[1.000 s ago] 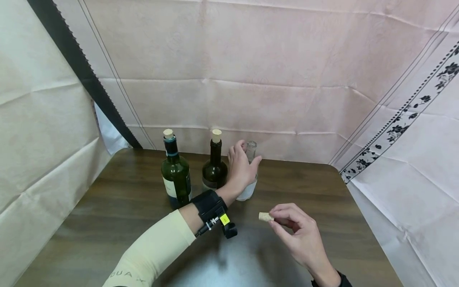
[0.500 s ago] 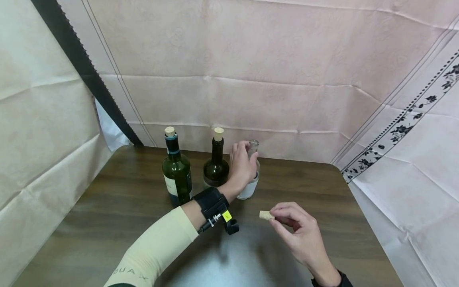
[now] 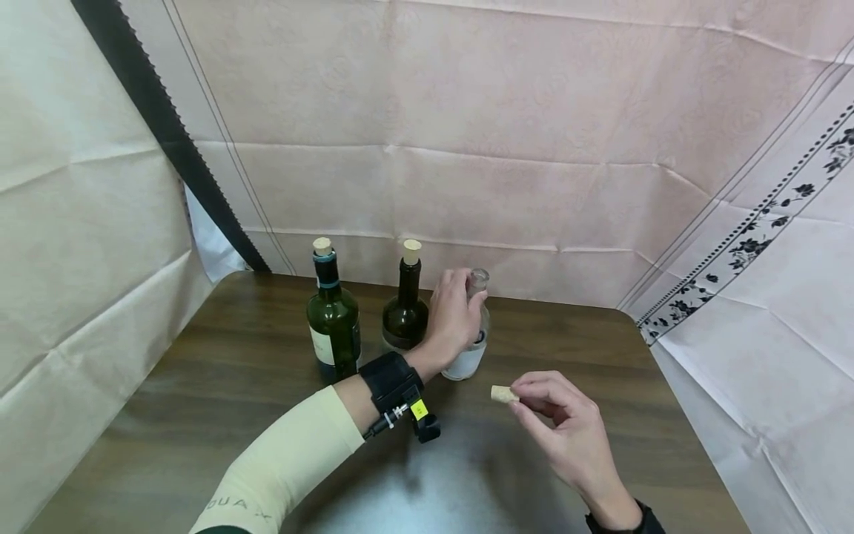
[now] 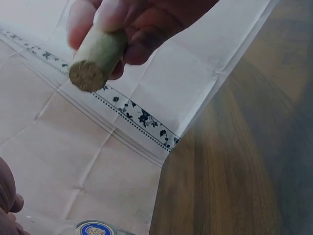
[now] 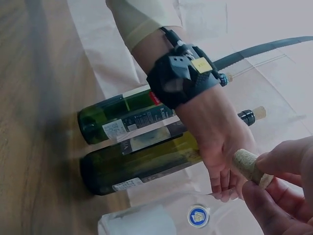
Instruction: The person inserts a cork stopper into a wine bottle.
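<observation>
At the back of the table, my left hand (image 3: 454, 315) holds the neck of a clear glass bottle (image 3: 465, 362), its thumb in front and the fingers on the far side. That bottle stands uncorked, with a white label low down and a round blue emblem (image 5: 198, 216) visible in the right wrist view. Pinched between the thumb and fingers of my right hand (image 3: 567, 426) is a pale cork (image 3: 503, 394), held sideways above the table in front of the clear bottle. The left wrist view shows one end of this cork (image 4: 98, 58) facing the camera.
Left of my left hand stand two dark green wine bottles, a labelled one (image 3: 333, 319) and a browner one (image 3: 404, 320), both with corks in their necks. The wooden table (image 3: 200, 415) ends at a hanging patterned cloth (image 3: 494, 193) behind and at the sides.
My left hand's thumb and fingers have drawn in around the clear bottle's neck. My right hand keeps its pinch on the cork with little movement. The view has shifted slightly.
</observation>
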Action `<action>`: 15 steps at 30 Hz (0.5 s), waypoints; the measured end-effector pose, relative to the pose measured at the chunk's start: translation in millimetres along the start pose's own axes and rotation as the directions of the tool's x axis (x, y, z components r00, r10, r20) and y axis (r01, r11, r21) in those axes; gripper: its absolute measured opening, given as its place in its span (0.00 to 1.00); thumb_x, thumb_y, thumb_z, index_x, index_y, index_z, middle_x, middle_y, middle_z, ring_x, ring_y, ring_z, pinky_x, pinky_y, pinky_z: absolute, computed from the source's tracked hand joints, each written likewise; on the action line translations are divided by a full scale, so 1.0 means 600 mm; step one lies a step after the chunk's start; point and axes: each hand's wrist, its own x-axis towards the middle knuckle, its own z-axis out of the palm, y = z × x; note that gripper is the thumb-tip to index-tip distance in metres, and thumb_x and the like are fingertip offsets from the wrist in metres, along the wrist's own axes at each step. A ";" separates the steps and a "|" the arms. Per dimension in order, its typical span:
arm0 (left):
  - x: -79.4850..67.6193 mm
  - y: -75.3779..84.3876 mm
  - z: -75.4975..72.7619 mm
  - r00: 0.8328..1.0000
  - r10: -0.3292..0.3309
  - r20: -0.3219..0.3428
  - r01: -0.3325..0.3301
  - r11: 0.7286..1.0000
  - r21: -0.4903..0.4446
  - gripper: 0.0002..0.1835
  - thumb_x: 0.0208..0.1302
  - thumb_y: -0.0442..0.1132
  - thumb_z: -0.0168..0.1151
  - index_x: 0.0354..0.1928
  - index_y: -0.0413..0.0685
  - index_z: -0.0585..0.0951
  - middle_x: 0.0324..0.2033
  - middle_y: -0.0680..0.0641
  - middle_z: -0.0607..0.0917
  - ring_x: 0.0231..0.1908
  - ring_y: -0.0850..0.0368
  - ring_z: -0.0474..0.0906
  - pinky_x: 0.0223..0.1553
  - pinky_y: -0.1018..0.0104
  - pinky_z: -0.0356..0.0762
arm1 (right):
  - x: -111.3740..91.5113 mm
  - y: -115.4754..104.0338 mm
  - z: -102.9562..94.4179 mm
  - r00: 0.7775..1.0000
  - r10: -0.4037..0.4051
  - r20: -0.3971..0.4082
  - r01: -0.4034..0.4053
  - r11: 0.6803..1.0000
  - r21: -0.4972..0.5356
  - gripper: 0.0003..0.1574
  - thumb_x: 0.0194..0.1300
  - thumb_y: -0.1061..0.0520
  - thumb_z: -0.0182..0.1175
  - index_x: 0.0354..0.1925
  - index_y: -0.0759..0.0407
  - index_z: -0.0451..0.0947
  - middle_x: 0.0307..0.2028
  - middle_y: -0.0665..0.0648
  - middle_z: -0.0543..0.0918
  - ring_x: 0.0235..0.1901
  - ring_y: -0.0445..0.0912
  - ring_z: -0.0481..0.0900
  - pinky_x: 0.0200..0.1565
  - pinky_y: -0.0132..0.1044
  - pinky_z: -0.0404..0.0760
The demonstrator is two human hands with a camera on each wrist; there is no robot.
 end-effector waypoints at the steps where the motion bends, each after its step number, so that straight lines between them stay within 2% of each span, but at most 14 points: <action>1: -0.003 0.000 -0.002 1.000 0.004 0.007 -0.004 1.000 -0.001 0.18 0.71 0.46 0.57 0.58 0.49 0.74 0.49 0.48 0.74 0.48 0.54 0.71 0.52 0.58 0.74 | -0.001 0.005 -0.001 1.000 -0.003 -0.002 0.003 1.000 0.002 0.17 0.50 0.77 0.67 0.38 0.64 0.83 0.41 0.63 0.81 0.40 0.45 0.83 0.38 0.27 0.84; 9: -0.034 0.002 -0.030 0.996 0.078 0.041 -0.077 0.996 -0.033 0.20 0.71 0.48 0.56 0.60 0.49 0.75 0.50 0.49 0.76 0.47 0.57 0.72 0.48 0.60 0.75 | 0.004 0.003 -0.007 1.000 0.000 -0.008 -0.001 0.999 -0.033 0.18 0.50 0.76 0.68 0.39 0.62 0.83 0.41 0.61 0.82 0.39 0.43 0.84 0.37 0.27 0.84; 15: -0.059 0.009 -0.054 0.992 0.116 0.054 -0.113 0.992 -0.065 0.18 0.70 0.47 0.59 0.58 0.50 0.76 0.46 0.51 0.76 0.43 0.59 0.73 0.44 0.63 0.76 | 0.003 -0.002 -0.007 1.000 0.013 -0.006 -0.013 0.999 -0.039 0.18 0.51 0.74 0.69 0.40 0.61 0.83 0.42 0.60 0.82 0.39 0.43 0.84 0.37 0.27 0.84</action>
